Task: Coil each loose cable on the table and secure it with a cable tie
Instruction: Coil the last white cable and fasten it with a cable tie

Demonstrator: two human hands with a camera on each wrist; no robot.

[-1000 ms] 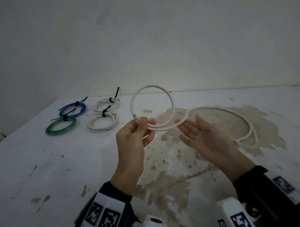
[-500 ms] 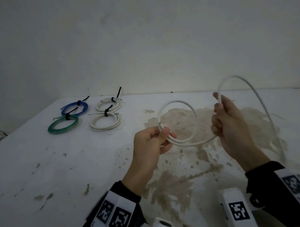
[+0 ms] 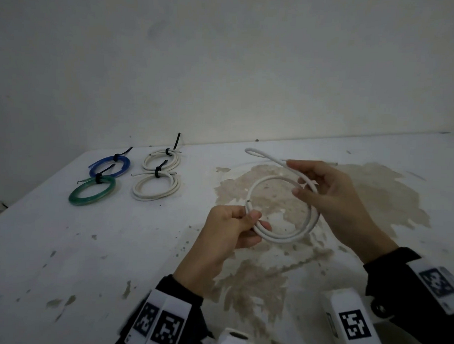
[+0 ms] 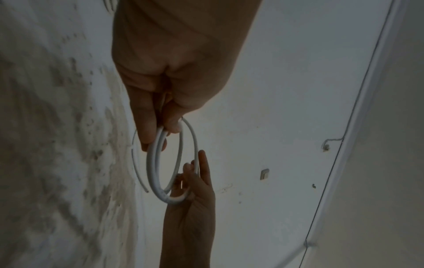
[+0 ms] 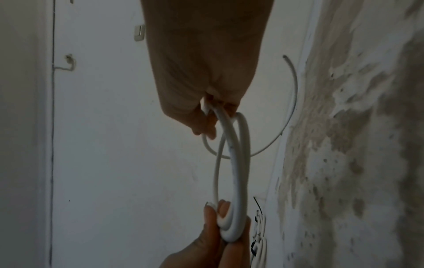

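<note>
Left hand [image 3: 227,229]: thumb and fingers pinched tight on the near-left side of the round white plastic-sheathed cable [image 3: 283,235], clamping two stacked turns together. Right hand [image 3: 330,201]: fingers curled round the same cable at the far-right side of the coil, gripping the strand where it crosses. Coil held in the air above the stained white table [image 3: 63,256], between the two hands. Free tail of cable runs up and left past the right fingers, ending in a narrow bend. Right wrist view confirms the turns gathered under the left thumb [image 5: 223,208].

On the table, far left, well apart from the hands: blue coiled cable [image 3: 110,165], green coiled cable [image 3: 91,194], two white coiled cables [image 3: 157,188], each bound with a black cable tie [image 3: 157,172].
</note>
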